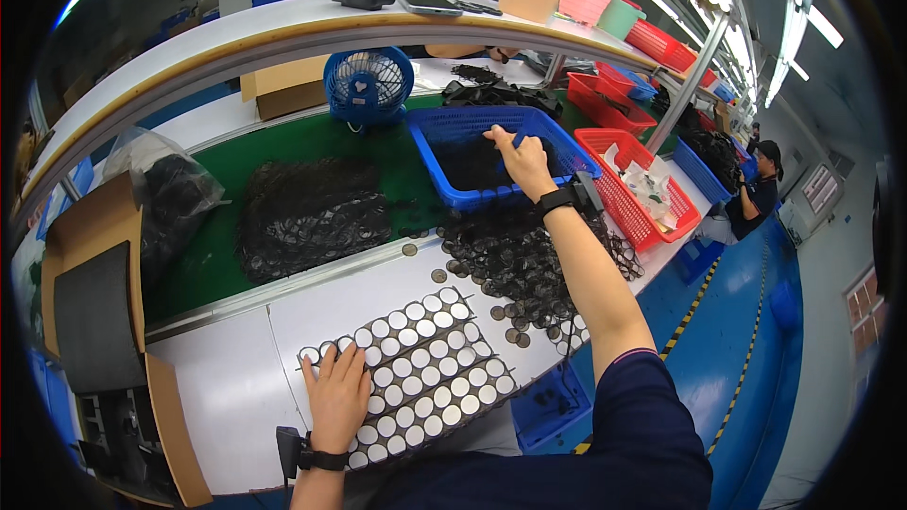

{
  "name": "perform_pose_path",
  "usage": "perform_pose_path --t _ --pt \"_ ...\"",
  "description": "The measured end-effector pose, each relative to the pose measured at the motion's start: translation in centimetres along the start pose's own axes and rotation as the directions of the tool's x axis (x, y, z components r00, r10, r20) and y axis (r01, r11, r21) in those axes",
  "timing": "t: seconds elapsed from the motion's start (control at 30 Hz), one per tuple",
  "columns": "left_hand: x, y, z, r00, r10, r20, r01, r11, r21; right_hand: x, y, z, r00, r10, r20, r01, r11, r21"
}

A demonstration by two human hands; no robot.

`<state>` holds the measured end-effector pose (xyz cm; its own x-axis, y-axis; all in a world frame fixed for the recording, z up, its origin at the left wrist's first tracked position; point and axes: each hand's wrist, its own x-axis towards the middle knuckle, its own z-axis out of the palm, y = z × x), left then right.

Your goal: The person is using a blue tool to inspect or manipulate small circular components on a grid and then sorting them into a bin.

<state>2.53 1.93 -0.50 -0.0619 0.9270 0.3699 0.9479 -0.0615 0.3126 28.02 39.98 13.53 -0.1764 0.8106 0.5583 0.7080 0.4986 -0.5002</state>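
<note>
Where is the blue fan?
In the head view, the blue fan stands upper left of centre on the green surface, just left of the blue basket at the right hand.

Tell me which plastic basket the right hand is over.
The blue basket of dark pieces, just right of the desk fan. Only it has the right hand over it; the red basket beside it holds pale scraps.

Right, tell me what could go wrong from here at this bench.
The loose pile of dark round pieces spreads close to the bench's near right edge, so some might slide to the floor. The right forearm crosses over that pile on its way to the blue basket; drawing it back could knock pieces about. The left hand rests on the rows of white discs, and a careless push might shift them.
</note>
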Motion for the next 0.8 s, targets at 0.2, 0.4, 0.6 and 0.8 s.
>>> perform_pose_path --t 0.2,0.4,0.6,0.8 --pt "0.4 0.0 0.2 1.000 -0.003 -0.025 0.002 1.000 -0.017 -1.2 -1.4 -2.0 0.968 0.226 0.112 -0.252 0.838 0.483" --pt "0.2 -0.1 0.6 0.997 0.017 -0.074 -0.016 1.000 0.011 -3.1 -1.0 -1.3 0.965 0.211 0.158 -0.263 0.742 0.617" --pt "0.1 0.0 0.5 0.999 0.003 -0.041 -0.003 1.000 0.007 -2.4 -0.8 -1.8 0.965 0.164 0.202 -0.231 0.901 0.369" --pt "0.2 0.1 0.7 0.999 0.002 -0.041 -0.003 1.000 -0.024 -0.9 1.0 -1.2 0.972 0.068 0.223 -0.116 0.971 0.209"
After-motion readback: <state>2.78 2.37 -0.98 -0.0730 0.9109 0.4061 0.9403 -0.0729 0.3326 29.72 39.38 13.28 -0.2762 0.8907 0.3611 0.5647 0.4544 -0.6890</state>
